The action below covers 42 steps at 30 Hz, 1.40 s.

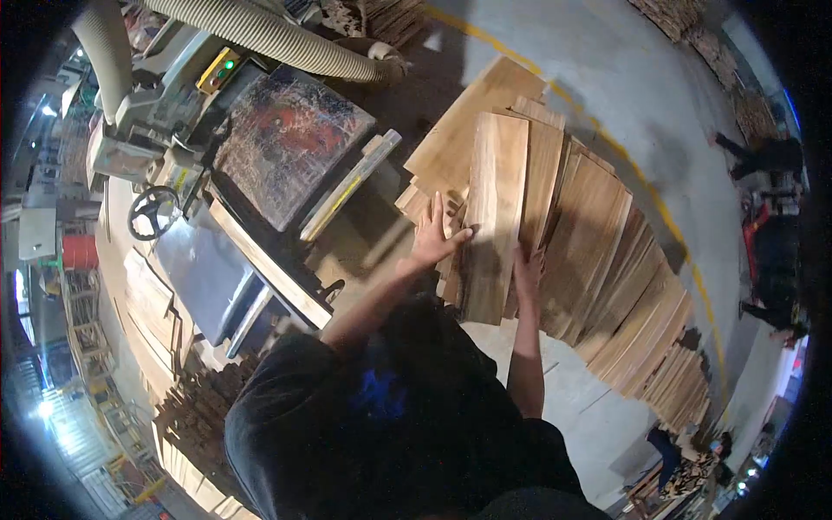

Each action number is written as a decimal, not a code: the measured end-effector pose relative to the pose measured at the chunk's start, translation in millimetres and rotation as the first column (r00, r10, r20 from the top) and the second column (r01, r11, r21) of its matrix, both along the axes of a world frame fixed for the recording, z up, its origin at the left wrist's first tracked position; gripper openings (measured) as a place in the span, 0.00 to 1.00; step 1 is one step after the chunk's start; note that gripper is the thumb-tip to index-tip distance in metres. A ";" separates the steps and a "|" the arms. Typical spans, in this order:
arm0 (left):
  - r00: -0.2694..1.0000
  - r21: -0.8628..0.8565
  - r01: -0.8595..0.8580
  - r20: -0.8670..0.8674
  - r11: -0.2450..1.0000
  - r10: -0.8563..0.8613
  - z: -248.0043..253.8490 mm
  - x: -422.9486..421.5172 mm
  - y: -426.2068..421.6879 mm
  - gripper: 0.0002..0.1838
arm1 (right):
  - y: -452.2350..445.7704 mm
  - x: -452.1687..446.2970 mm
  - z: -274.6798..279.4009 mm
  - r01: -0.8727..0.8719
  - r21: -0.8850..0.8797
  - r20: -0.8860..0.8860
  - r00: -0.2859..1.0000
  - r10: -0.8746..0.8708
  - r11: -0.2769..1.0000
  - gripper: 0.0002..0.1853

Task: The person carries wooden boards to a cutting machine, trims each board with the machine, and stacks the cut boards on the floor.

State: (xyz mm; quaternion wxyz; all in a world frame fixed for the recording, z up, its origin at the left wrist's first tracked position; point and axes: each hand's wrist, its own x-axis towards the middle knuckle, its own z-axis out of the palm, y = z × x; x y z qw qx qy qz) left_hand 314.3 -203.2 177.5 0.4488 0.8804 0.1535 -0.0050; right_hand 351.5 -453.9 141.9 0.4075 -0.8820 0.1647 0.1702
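A long pale wooden board [498,186] lies in front of me, on top of other boards and at a slant to them. My left hand [431,238] is at its left side, fingers spread and the thumb reaching the board's edge. On the opposite long edge, my right hand [528,270] grips the board near its lower end; part of those fingers is hidden. Under and beyond it is a wider light board [477,126]. To the right, a fanned row of stacked boards [589,234] leans in overlapping layers.
At left stands a woodworking machine with a worn dark table [290,139], a black handwheel [154,213] and a ribbed hose [277,43]. Wood strips [204,416] are piled at lower left. A yellow floor line [650,186] curves past the boards. Other people [767,234] are at far right.
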 end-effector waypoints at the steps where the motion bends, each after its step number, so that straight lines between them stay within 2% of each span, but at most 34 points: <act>1: 1.000 -0.005 -0.012 0.000 1.000 0.012 -1.7 10.9 4.7 0.63 | 7.9 -7.6 12.0 -0.039 -0.106 0.126 0.991 0.052 0.994 0.71; 4: 0.997 0.025 -0.047 0.062 0.999 0.046 -10.9 65.8 33.1 0.58 | 16.6 -2.0 15.3 0.038 -0.087 -0.020 0.999 -0.040 0.995 0.70; 5: 0.991 0.042 -0.094 0.095 0.995 0.090 -22.6 91.4 49.2 0.56 | 17.1 -5.1 -4.9 0.091 -0.137 0.111 0.991 -0.076 0.986 0.64; 6: 0.973 0.182 -0.159 0.197 0.970 0.122 -31.1 114.6 65.1 0.54 | 17.1 -6.9 -2.4 0.096 -0.148 0.105 0.991 -0.081 0.984 0.64; 7: 0.961 0.178 -0.219 0.210 0.959 0.180 -49.1 136.6 81.0 0.54 | 19.4 -8.5 4.5 0.110 -0.055 0.113 0.988 -0.103 0.992 0.60; 8: 0.974 0.195 -0.206 0.138 0.959 0.181 -62.4 156.4 99.6 0.55 | 19.0 -8.5 9.2 0.124 0.039 0.122 0.984 -0.128 0.992 0.57; 9: 0.981 0.142 -0.177 -0.053 0.974 0.186 -57.1 172.4 111.8 0.57 | 8.3 -10.7 -45.7 0.137 0.068 0.344 0.926 -0.152 0.988 0.49; 10: 0.982 0.134 -0.172 -0.061 0.976 0.182 -68.4 190.9 120.6 0.57 | 9.5 -8.3 -29.0 0.142 0.057 0.340 0.928 -0.153 0.988 0.49; 11: 0.986 -0.264 0.050 -0.142 0.963 -0.090 -86.4 207.6 129.2 0.58 | 17.3 -6.7 3.6 0.133 -0.014 0.239 0.963 -0.126 0.991 0.46; 12: 0.928 -0.625 0.211 -0.114 0.751 -0.356 -102.3 216.1 136.7 0.59 | 23.7 -6.0 23.1 0.109 -0.079 0.128 0.987 -0.099 0.991 0.42; 13: 0.927 -0.624 0.190 -0.139 0.758 -0.347 -113.4 215.9 145.3 0.59 | 16.3 -10.8 -10.1 0.151 -0.077 0.259 0.957 -0.127 0.985 0.37; 14: 0.923 -0.673 0.166 -0.152 0.721 -0.354 -123.5 212.7 155.6 0.63 | 14.7 -14.6 -7.5 0.146 -0.064 0.229 0.965 -0.128 0.987 0.37; 15: 0.917 -0.716 0.154 -0.152 0.681 -0.368 -130.6 214.0 165.9 0.67 | 12.6 -12.3 -4.4 0.107 0.074 0.225 0.967 -0.121 0.992 0.37; 16: 0.913 -0.707 0.162 -0.158 0.689 -0.377 -136.2 218.8 174.2 0.67 | 14.6 -5.5 5.2 0.072 0.206 0.236 0.964 -0.121 0.976 0.37; 17: 0.908 -0.621 0.094 -0.267 0.778 -0.323 -144.0 219.3 176.8 0.69 | 20.4 -8.4 13.4 0.125 0.110 0.247 0.957 -0.149 0.986 0.37; 19: 0.877 -0.423 -0.022 -0.442 0.906 -0.185 -201.8 216.8 177.6 0.74 | 16.2 -16.5 -21.9 0.147 0.159 0.303 0.934 -0.190 0.976 0.36; 20: 0.938 -0.573 -0.045 -0.306 0.818 -0.162 -242.7 222.5 177.3 0.33 | 7.4 -19.4 -42.8 0.146 0.211 0.361 0.907 -0.216 0.967 0.35; 21: 0.957 -0.715 0.111 -0.111 0.690 -0.269 -267.9 216.8 196.0 0.35 | 5.0 -15.7 -34.8 0.161 0.198 0.366 0.903 -0.226 0.967 0.35; 22: 0.938 -0.806 0.269 0.094 0.528 -0.333 -287.2 211.2 209.1 0.36 | 9.2 -12.0 -17.8 0.097 0.049 0.393 0.913 -0.108 0.994 0.34; 23: 0.934 -0.812 0.271 0.092 0.517 -0.345 -246.1 202.8 180.4 0.36 | 13.1 -12.4 -2.3 0.030 -0.100 0.396 0.918 0.013 0.995 0.33; 24: 0.927 -0.762 0.202 -0.054 0.615 -0.371 -196.1 194.3 173.0 0.48 | 16.9 -13.0 12.0 0.039 -0.106 0.392 0.920 0.006 0.994 0.33; 25: 0.906 -0.688 0.146 -0.196 0.711 -0.375 -125.7 191.3 171.4 0.61 | 21.7 -10.5 23.3 0.077 0.090 0.347 0.932 -0.103 0.993 0.33; 26: 0.906 -0.687 0.152 -0.191 0.711 -0.378 -108.6 187.7 167.0 0.61 | 24.4 -8.4 28.3 0.117 0.282 0.283 0.938 -0.200 0.952 0.33; 28: 0.908 -0.592 -0.009 -0.342 0.806 -0.241 -85.4 179.6 159.7 0.49 | 9.6 -20.9 -12.9 0.038 0.261 0.368 0.920 -0.136 0.965 0.34; 30: 0.928 -0.647 -0.015 -0.293 0.762 -0.230 -79.0 174.9 152.2 0.42 | 6.9 -20.3 -23.2 -0.047 0.229 0.453 0.889 -0.064 0.972 0.35; 32: 0.930 -0.557 0.046 -0.280 0.829 -0.239 -98.2 177.4 151.0 0.38 | 18.3 -21.1 -4.1 0.102 0.100 0.540 0.830 -0.140 0.990 0.33; 33: 0.954 -0.527 0.106 -0.187 0.843 -0.236 -33.3 166.3 135.4 0.32 | 19.8 -21.7 1.6 0.102 0.095 0.546 0.827 -0.137 0.990 0.33; 34: 0.954 -0.529 0.111 -0.180 0.841 -0.239 -21.1 157.9 130.3 0.32 | 21.2 -22.8 6.0 0.120 0.077 0.439 0.887 -0.142 0.990 0.35; 36: 0.977 -0.357 0.206 0.121 0.911 -0.174 -3.5 149.9 131.6 0.21 | 20.0 -23.0 -0.8 0.144 0.062 0.333 0.930 -0.156 0.988 0.38; 37: 0.986 -0.148 0.168 0.017 0.975 -0.167 26.0 148.2 142.7 0.15 | 18.5 -26.1 -20.8 0.174 -0.016 0.358 0.921 -0.157 0.985 0.39; 38: 0.972 0.034 0.216 0.089 0.976 -0.219 34.2 146.7 159.4 0.14 | 13.9 -27.8 -31.4 0.199 -0.097 0.382 0.912 -0.149 0.975 0.40; 39: 0.957 -0.145 0.256 0.174 0.956 -0.230 105.1 129.6 149.2 0.16 | 19.2 -21.8 -8.1 0.190 0.016 0.262 0.947 -0.188 0.982 0.45; 41: 0.915 0.244 0.314 0.178 0.917 -0.361 141.2 105.0 169.9 0.10 | 21.3 -20.0 -6.6 0.200 -0.084 0.264 0.949 -0.172 0.976 0.46; 42: 0.923 -0.001 0.329 0.213 0.944 -0.321 151.9 84.5 169.5 0.08 | 23.3 -19.8 -11.8 0.220 -0.180 0.243 0.954 -0.173 0.959 0.48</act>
